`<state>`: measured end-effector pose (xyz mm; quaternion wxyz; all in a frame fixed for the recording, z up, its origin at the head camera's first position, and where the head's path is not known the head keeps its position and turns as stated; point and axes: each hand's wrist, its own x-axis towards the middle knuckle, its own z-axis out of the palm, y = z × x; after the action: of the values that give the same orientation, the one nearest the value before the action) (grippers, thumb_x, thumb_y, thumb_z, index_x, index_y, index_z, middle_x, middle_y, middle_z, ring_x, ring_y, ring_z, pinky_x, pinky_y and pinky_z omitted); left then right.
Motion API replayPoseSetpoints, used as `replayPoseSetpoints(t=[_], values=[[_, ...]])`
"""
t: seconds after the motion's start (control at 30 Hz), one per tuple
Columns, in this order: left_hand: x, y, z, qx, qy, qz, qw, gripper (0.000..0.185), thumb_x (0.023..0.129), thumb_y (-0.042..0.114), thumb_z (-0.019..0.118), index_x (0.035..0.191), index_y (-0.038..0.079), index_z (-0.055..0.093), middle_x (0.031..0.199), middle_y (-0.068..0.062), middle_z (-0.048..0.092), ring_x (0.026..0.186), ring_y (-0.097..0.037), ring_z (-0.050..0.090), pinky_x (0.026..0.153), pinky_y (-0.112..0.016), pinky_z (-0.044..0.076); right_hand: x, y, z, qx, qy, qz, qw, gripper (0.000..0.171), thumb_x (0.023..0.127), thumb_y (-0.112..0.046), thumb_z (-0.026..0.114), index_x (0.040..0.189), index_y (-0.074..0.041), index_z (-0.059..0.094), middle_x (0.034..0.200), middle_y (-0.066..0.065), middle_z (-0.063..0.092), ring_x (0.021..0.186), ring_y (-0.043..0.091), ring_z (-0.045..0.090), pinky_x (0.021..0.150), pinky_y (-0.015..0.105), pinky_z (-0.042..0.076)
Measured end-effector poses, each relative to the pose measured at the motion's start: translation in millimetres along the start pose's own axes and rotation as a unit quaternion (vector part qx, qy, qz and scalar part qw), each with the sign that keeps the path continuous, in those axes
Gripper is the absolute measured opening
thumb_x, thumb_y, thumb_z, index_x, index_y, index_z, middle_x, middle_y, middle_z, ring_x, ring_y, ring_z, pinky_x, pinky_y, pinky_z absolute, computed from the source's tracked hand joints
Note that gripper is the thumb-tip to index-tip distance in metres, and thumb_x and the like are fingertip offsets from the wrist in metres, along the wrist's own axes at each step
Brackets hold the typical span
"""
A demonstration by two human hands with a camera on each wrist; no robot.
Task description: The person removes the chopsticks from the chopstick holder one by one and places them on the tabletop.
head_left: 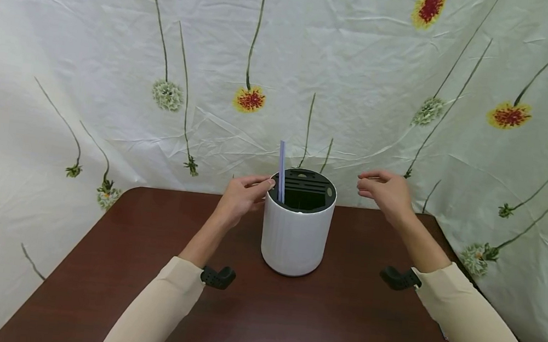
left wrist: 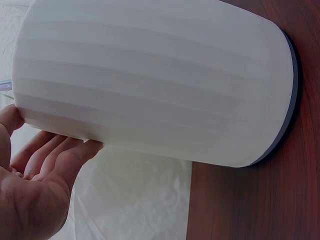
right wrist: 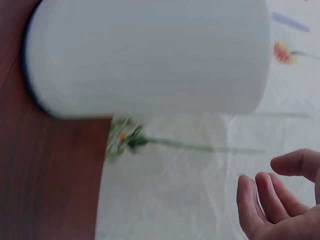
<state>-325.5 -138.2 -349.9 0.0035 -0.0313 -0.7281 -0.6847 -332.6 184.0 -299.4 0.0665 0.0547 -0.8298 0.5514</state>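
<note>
A white round knife block [head_left: 295,239] with a black slotted top stands upright on the table. A thin pale purple stick [head_left: 281,172] rises from the left part of its top; what kind it is I cannot tell. My left hand [head_left: 244,198] touches the block's upper left side, thumb at the rim and fingertips against the wall, as the left wrist view shows. Off to the block's right, my right hand [head_left: 388,194] is in the air with loosely bent fingers and nothing in them. In the right wrist view the white wall [right wrist: 150,60] is apart from that hand.
A dark reddish-brown table [head_left: 259,324] lies under the block. Behind it and at both sides hangs a white cloth [head_left: 315,48] with printed flowers. Each wrist wears a black band [head_left: 218,277]. Something small shows beside the right sleeve, mostly hidden.
</note>
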Motion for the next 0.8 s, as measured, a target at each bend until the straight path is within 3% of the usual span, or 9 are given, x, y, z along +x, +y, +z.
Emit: replayPoseSetpoints(t=[0.2,0.27,0.47,0.8], values=[[-0.1,-0.6,-0.5,0.002,0.001,0.001,1.0,0.042,0.097,0.031,0.071,0.133,0.01,0.068,0.136,-0.009,0.065,0.122,-0.026,0.066,0.101,-0.046,0.055,2,-21,23,0.056,0.0,-0.022,0.998,0.03,0.1,-0.019,0.057,0.121,0.001,0.068,0.117,0.013,0.068,0.093,0.01,0.071,0.088,0.025,0.059],[-0.4,-0.5,-0.6,0.003,-0.001,-0.001,1.0,0.043,0.096,0.032,0.071,0.133,0.01,0.068,0.136,-0.009,0.065,0.123,-0.025,0.065,0.101,-0.046,0.054,1,-28,30,0.063,-0.006,-0.026,0.998,0.03,0.101,-0.018,0.056,0.12,0.001,0.068,0.118,0.015,0.068,0.092,0.009,0.07,0.089,0.026,0.059],[-0.8,-0.5,-0.8,-0.001,-0.004,-0.002,1.0,0.044,0.096,0.032,0.072,0.134,0.011,0.068,0.136,-0.009,0.066,0.125,-0.024,0.064,0.103,-0.048,0.052,-3,-47,53,0.047,-0.037,-0.029,0.998,0.028,0.1,-0.018,0.058,0.119,-0.001,0.07,0.119,0.018,0.068,0.102,0.029,0.073,0.097,0.037,0.057],[-1.1,-0.5,-0.4,-0.008,-0.003,0.004,1.0,0.043,0.096,0.031,0.071,0.133,0.009,0.068,0.135,-0.011,0.066,0.122,-0.025,0.065,0.101,-0.048,0.054,-11,-57,90,0.063,-0.088,-0.051,0.993,0.026,0.096,-0.01,0.063,0.118,0.003,0.07,0.124,0.026,0.068,0.103,0.037,0.072,0.09,0.036,0.061]])
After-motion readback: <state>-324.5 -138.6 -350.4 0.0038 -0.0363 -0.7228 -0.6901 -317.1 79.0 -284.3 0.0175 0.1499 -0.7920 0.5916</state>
